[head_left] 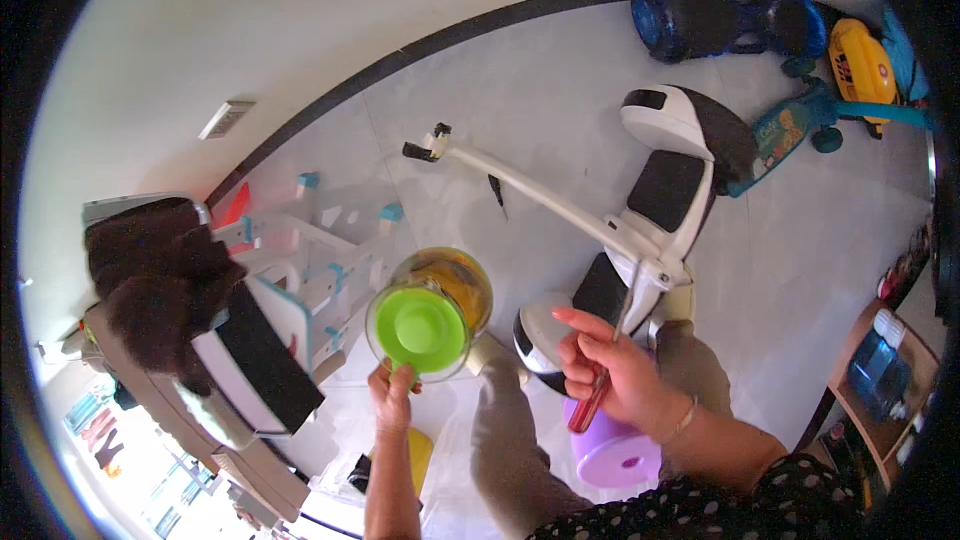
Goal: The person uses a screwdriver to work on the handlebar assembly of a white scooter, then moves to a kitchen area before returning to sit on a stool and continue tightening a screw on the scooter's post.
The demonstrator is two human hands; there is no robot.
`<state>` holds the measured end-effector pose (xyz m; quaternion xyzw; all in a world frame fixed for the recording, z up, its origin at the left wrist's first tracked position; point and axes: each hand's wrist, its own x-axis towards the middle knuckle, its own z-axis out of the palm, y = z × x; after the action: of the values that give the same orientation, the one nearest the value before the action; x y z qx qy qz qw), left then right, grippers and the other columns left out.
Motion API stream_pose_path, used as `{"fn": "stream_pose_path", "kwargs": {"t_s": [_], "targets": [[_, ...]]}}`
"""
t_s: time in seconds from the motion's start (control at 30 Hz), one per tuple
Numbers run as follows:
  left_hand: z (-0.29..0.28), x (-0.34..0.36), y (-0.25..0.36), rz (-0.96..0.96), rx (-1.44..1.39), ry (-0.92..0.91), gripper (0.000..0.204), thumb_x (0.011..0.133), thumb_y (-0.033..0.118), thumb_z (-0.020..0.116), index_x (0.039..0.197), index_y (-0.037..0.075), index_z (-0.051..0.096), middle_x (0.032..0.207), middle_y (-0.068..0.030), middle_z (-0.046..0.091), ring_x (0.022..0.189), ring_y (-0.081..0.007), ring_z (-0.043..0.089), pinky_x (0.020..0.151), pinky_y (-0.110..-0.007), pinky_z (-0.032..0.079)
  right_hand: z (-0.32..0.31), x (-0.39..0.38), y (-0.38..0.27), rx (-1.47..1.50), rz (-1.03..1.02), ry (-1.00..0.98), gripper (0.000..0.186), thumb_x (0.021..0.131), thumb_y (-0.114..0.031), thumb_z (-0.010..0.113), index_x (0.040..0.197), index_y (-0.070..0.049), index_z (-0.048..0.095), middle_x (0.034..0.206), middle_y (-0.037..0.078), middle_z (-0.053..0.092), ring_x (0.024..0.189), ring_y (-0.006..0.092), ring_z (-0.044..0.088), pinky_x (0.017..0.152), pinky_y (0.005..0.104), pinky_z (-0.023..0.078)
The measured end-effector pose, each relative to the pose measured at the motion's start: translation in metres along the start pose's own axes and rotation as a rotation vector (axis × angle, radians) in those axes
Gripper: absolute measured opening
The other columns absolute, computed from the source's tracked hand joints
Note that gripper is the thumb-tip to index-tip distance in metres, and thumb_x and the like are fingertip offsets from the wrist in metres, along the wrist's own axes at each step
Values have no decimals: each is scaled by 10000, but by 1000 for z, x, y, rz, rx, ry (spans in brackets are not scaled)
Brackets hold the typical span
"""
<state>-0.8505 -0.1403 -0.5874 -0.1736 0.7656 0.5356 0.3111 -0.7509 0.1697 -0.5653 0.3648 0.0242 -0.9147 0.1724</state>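
Observation:
My left hand [392, 398] grips a glass pitcher [450, 275] by its handle, with a green lid [415, 325] on top and yellowish contents inside. My right hand [615, 380] is closed on a long screwdriver [590, 410] with a red handle and a metal shaft pointing upward. In front of me on the floor lies a white-and-black self-balancing scooter [662, 190] with a long white steering bar [520, 185]; my lower legs straddle its near part. A dark slender tool [496, 192] lies on the floor beside the bar. A purple plastic stool [610, 455] is under my right arm.
Left are a white-and-blue folding chair frame [330, 245] and dark cloth [160, 300] on furniture. Back right are blue water jugs [680, 20], a yellow plastic item [860, 65] and a teal kick scooter [785, 135]. A wooden shelf [855, 335] stands at right; the wall [300, 20] curves behind.

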Motion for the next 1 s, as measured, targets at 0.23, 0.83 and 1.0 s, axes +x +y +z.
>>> {"fn": "stream_pose_path", "kwargs": {"t_s": [0.23, 0.83, 1.0], "targets": [[39, -154, 98, -58, -300, 216, 273, 777, 239, 617, 867, -19, 609, 736, -57, 598, 558, -129, 511, 470, -271, 410, -32, -98, -14, 71, -24, -96, 422, 907, -208, 541, 1324, -207, 480, 951, 26, 578, 656, 95, 400, 509, 204, 341], [276, -451, 405, 366, 382, -511, 339, 880, 379, 575, 787, 54, 542, 639, 1, 478, 566, -102, 416, 516, -255, 310, 204, -602, -113, -557, -586, -458, 431, 997, -241, 369, 1383, -48, 365, 846, 0, 444, 576, 41, 414, 444, 189, 352], [374, -514, 415, 407, 359, -688, 332, 880, 363, 572, 877, 31, 567, 702, -17, 537, 579, -117, 461, 510, -258, 371, 144, -713, -117, -690, -819, -344, 438, 992, -266, 376, 1378, -57, 380, 843, -2, 464, 542, 27, 444, 392, 168, 359]]}}
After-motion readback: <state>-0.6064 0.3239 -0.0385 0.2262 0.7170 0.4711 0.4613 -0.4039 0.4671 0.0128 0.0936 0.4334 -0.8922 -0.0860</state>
